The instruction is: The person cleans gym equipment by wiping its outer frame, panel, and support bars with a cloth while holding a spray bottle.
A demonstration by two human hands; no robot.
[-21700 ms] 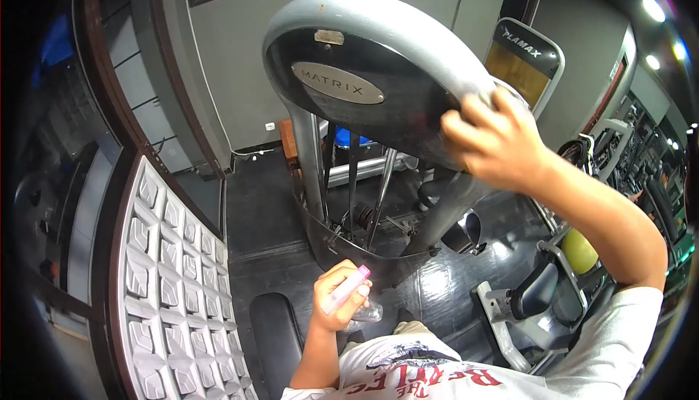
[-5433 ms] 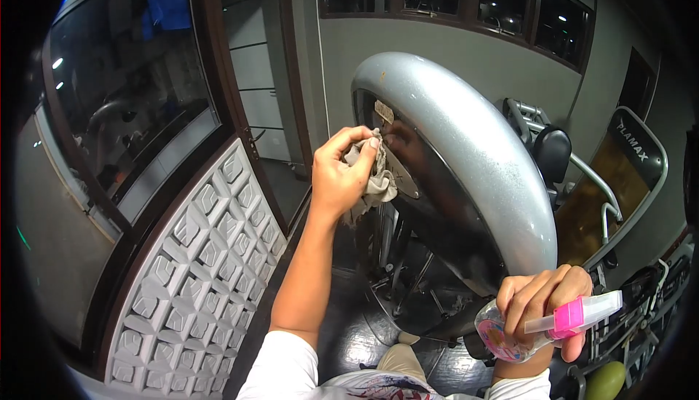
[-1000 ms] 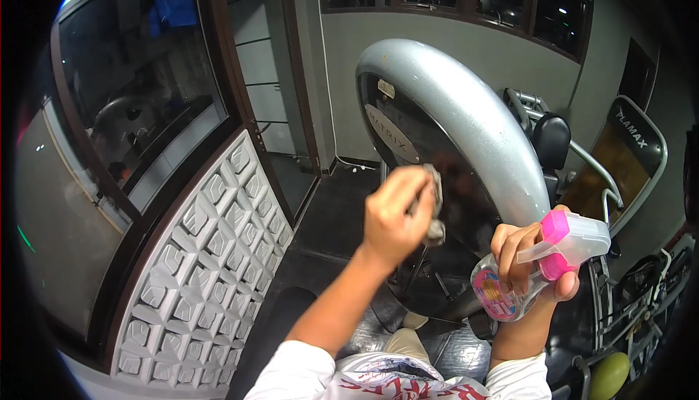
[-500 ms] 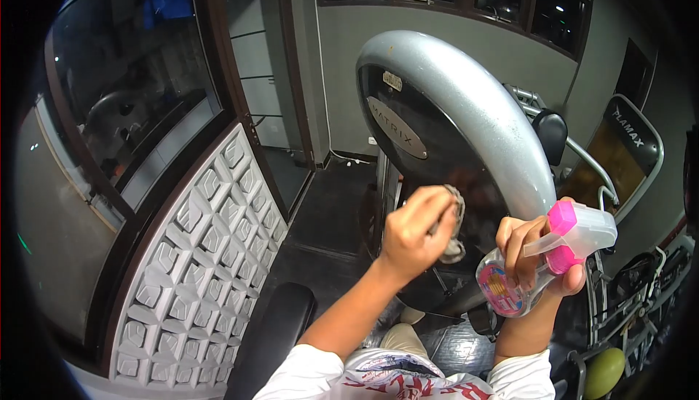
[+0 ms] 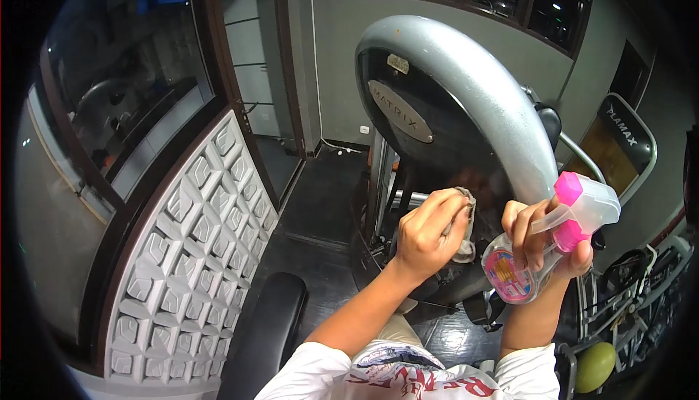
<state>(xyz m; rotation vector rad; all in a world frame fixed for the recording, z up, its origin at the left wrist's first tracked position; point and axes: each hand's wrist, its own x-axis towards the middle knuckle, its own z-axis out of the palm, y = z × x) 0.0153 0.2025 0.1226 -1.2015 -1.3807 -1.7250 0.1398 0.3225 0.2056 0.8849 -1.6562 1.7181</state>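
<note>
My left hand is closed round a crumpled greyish cloth, which bunches out past the fingers and overlaps the lower black panel of a gym machine in this view. Gripped by the neck in my right hand is a clear spray bottle with a pink and white trigger head and a colourful label. The bottle tilts, its head up to the right. Behind both hands stands the machine's rounded cover, with a silver rim and a "MATRIX" badge.
A black padded bench lies at lower left, beside a white patterned wall panel. A "PLAMAX" board stands at right, above metal gym equipment and a green ball. A glass door is at back left.
My left hand with the cloth has shifted slightly right and down. The spray bottle in my right hand has moved a little up and right, and the view has tilted slightly.
</note>
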